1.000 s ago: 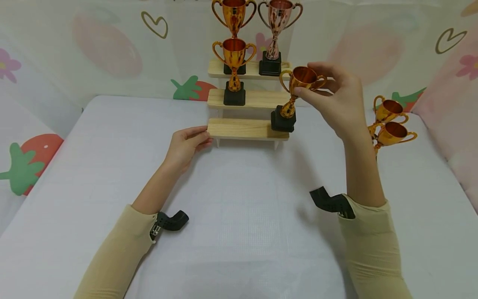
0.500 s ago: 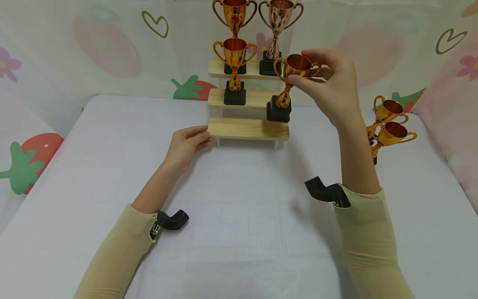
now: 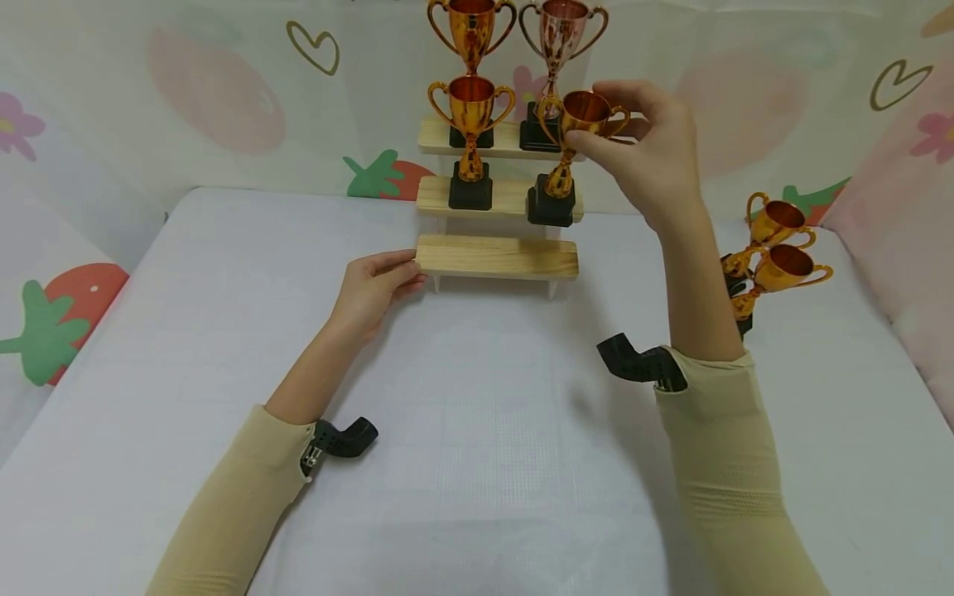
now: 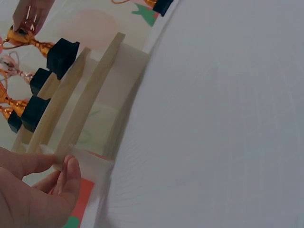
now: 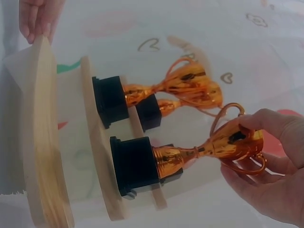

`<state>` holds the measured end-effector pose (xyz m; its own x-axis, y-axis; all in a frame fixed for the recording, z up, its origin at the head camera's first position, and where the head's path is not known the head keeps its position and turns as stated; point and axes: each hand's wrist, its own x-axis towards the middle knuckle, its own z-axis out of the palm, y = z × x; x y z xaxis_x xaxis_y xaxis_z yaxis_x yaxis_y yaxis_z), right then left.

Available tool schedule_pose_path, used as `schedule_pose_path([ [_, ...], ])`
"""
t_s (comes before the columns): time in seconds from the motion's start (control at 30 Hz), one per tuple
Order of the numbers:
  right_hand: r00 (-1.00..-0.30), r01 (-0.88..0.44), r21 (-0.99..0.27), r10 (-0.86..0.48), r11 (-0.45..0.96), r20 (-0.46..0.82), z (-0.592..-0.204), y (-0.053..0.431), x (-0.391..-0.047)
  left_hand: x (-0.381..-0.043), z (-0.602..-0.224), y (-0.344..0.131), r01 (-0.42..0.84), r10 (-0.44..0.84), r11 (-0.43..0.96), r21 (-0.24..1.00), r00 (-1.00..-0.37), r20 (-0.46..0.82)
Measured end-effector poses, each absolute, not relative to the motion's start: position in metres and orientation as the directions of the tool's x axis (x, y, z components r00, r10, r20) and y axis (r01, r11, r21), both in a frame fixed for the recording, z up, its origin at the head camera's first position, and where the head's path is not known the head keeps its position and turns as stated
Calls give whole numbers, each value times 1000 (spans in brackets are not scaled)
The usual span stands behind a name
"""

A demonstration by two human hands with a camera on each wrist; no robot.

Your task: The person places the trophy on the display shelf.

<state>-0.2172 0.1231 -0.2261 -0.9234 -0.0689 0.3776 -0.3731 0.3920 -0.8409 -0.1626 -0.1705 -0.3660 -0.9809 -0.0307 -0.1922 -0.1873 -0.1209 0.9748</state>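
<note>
Left hand (image 3: 373,294) pinches the rack's (image 3: 495,255) left edge; right hand (image 3: 656,165) pinches the cup's (image 3: 585,116) top. Hold there: it looks light, hard, slippery.

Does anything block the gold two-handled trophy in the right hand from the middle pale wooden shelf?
Nothing visible stands between the held trophy and the right end of the middle shelf. A second gold trophy on that shelf stands apart, at its left; the shiny rose-pink trophy is behind, on the top shelf.
</note>
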Motion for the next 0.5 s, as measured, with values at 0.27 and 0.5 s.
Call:
schedule_pose_path([
  [0.27,-933,-353,-848,-78,395,352,-226,120,-228,-163,-367,-170,-180,-46,-128,975,-981,-187],
  [0.5,-942,-326,-843,-75,429,326,-224,116,-235,-164,-367,-171,-194,-33,-111,975,-979,-199],
])
